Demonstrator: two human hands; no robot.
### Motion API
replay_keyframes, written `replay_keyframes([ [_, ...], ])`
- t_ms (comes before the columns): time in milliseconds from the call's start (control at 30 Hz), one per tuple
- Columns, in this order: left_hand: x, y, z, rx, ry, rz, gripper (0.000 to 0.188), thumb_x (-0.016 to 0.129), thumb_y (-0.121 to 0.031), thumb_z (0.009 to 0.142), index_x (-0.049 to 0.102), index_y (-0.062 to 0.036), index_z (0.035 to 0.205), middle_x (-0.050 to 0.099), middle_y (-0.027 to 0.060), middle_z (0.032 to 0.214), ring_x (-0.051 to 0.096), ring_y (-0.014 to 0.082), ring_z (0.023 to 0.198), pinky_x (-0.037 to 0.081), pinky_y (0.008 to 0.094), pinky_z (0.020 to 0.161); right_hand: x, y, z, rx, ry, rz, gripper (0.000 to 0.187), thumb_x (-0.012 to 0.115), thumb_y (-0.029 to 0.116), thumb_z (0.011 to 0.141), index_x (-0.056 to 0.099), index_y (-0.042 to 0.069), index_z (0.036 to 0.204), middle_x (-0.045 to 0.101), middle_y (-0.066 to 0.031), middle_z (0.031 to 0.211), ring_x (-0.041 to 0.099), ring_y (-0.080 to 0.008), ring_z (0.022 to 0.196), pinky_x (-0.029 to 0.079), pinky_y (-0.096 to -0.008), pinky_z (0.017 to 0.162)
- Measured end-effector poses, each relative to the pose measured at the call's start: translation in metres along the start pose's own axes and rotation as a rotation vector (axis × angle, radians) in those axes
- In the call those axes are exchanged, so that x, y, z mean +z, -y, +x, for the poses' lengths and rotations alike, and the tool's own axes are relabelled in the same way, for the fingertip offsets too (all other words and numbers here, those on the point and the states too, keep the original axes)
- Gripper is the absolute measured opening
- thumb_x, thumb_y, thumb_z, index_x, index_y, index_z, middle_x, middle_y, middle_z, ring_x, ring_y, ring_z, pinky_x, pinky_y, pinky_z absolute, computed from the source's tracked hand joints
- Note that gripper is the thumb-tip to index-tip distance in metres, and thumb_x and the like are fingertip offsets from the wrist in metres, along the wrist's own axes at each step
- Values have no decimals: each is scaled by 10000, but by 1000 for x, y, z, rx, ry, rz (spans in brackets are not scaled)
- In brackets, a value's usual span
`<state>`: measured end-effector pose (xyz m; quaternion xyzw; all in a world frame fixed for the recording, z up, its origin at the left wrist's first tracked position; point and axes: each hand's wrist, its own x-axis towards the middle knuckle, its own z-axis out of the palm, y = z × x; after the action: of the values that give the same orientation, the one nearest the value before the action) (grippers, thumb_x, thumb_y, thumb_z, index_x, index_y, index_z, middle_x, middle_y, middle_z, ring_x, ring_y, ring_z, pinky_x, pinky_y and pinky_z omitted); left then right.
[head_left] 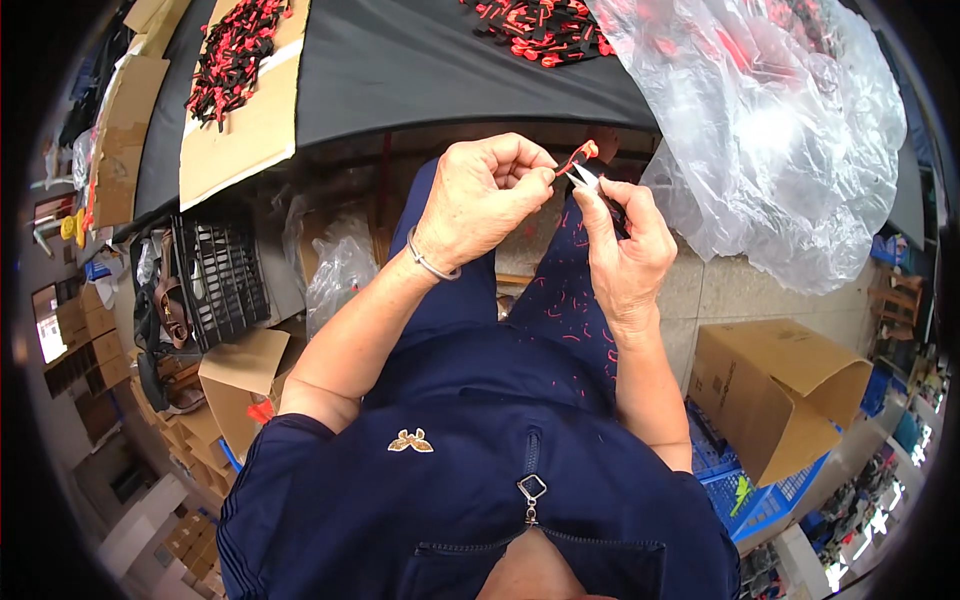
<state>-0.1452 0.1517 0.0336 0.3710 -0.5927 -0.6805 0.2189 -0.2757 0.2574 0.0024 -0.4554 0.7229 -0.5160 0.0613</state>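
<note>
In front of my lap, my left hand [482, 195] pinches the end of a small red and black corded piece [586, 152] between thumb and fingertips. My right hand [634, 248] is closed round small thread snips [582, 178], mostly hidden in the palm. Their pale, pointed blades meet the cord just right of my left fingertips; I cannot tell whether they touch it. A heap of similar red and black pieces [238, 62] lies on a cardboard sheet [215, 172] at the far left. Another pile [540, 30] sits at the far middle of the black-covered table [430, 80].
A clear plastic bag [770, 150] hangs over the table's right edge. Red thread scraps [572, 338] dot my trousers. An open carton [770, 390] stands in a blue crate [745, 505] at the right. On the left are a black crate [215, 280] and an open box [240, 375].
</note>
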Motion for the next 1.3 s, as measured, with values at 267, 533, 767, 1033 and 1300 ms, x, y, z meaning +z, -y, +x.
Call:
replay_keyframes([
  [267, -4, 3, 6, 39, 38, 116, 135, 615, -69, 827, 637, 30, 916, 640, 31, 781, 593, 59, 685, 490, 195, 605, -2, -4, 3, -104, -2, -89, 235, 778, 178, 720, 635, 40, 847, 621, -68, 694, 588, -203, 592, 461, -304, 528],
  [533, -10, 5, 9, 5, 97, 114, 125, 625, -73, 818, 643, 26, 893, 625, 14, 738, 551, 41, 639, 457, 184, 588, -5, -13, 7, -298, -5, -154, 258, 791, 179, 691, 635, 45, 848, 621, -42, 689, 567, -185, 575, 451, -291, 507],
  [767, -3, 1, 8, 37, 53, 245, 121, 630, -69, 811, 644, 23, 888, 614, -4, 734, 541, 36, 645, 453, 183, 596, -5, -13, 6, -283, 40, -174, 253, 788, 175, 695, 635, 47, 850, 621, -42, 689, 572, -183, 583, 465, -291, 520],
  [1033, -6, 13, 12, -38, 103, 90, 122, 633, -86, 813, 647, 9, 888, 626, 11, 739, 556, 43, 655, 463, 190, 604, -3, -19, 3, -241, 19, -127, 237, 782, 186, 706, 639, 59, 846, 623, -32, 705, 563, -183, 584, 454, -295, 509],
  [1300, -8, 17, 19, -108, 142, -1, 115, 636, -108, 810, 643, -12, 872, 631, 10, 740, 569, 45, 669, 449, 186, 603, -5, -21, 6, -241, 78, -181, 248, 784, 207, 698, 641, 66, 843, 620, -28, 699, 558, -183, 582, 450, -299, 510],
])
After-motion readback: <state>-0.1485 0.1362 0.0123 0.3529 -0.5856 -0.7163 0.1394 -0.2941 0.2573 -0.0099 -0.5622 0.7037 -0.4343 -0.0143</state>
